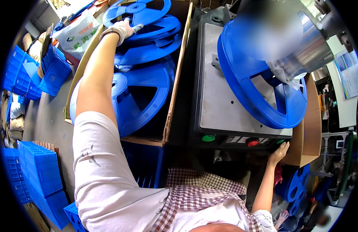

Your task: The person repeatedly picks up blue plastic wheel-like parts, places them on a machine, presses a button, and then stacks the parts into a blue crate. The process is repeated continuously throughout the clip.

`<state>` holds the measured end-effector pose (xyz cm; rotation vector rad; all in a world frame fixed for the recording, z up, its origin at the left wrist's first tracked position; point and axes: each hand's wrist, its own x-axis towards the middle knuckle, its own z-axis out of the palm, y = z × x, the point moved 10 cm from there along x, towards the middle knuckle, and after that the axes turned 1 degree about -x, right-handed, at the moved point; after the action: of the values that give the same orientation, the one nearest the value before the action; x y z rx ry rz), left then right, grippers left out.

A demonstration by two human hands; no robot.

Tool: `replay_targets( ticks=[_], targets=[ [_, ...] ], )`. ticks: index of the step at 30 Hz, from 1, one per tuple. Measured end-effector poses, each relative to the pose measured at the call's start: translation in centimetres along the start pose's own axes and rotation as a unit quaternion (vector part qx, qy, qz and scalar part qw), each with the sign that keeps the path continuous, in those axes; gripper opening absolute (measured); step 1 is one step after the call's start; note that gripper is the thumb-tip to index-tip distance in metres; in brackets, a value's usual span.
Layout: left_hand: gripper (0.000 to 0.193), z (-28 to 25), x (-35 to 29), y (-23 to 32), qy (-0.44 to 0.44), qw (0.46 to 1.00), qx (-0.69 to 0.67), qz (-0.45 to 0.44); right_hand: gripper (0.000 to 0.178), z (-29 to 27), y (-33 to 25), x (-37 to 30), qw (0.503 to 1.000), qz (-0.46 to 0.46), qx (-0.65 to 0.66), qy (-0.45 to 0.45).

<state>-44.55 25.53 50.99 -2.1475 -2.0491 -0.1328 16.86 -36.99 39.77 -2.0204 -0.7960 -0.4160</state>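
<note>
My left hand [124, 31], in a pale glove, reaches into a cardboard box [170, 112] of blue plastic reels. Its fingers grip the rim of the top reel [136, 8], which tilts over several stacked reels. Nearer in the box, another large reel [148, 110] leans. To the right stands a dark machine with a grey metal top plate [217, 92]. My bare right hand [278, 154] touches its front right corner, at a green button [280, 142], fingers extended. Another blue reel [235, 83] stands tilted over the plate, beside a shiny metal cylinder [312, 46]. A blur hides part of that reel.
On the machine's front are another green button [208, 138] and a red button [252, 142]. A cardboard box [310, 127] sits right of the machine. Blue crates [40, 166] line the left side. At lower right are more reels [295, 183] and another person's gloved hand [281, 218].
</note>
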Motion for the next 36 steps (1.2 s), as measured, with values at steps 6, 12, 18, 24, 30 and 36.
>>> replay_targets(
  ticks=[6,12,18,24,30,36],
  targets=[
    [0.081,-1.2,-6.3,9.2,-0.005,0.978,-0.097,0.187,0.068,0.1,-0.1,-0.2,1.000,0.004,-0.007,0.002],
    [0.059,-0.4,-8.7,11.5,-0.001,0.965,-0.044,0.257,0.049,1.4,-2.5,0.0,0.998,-0.063,0.003,0.012],
    [0.039,-6.4,-9.8,6.6,0.096,0.951,-0.043,0.291,0.035,1.6,-6.5,1.1,0.989,-0.096,0.110,0.001],
    [0.045,-11.0,-20.1,3.7,0.124,0.950,-0.179,0.224,0.027,-0.9,-19.1,-1.5,0.908,-0.159,0.372,-0.105],
    [0.035,-22.1,-38.1,7.1,0.268,0.932,0.016,0.243,0.046,-4.2,-29.0,-7.1,0.809,-0.331,0.438,-0.208],
    [0.036,-31.7,-56.6,14.9,0.170,0.873,-0.084,0.449,0.080,-13.4,-36.0,-10.6,0.724,-0.498,0.430,-0.207]
  ],
)
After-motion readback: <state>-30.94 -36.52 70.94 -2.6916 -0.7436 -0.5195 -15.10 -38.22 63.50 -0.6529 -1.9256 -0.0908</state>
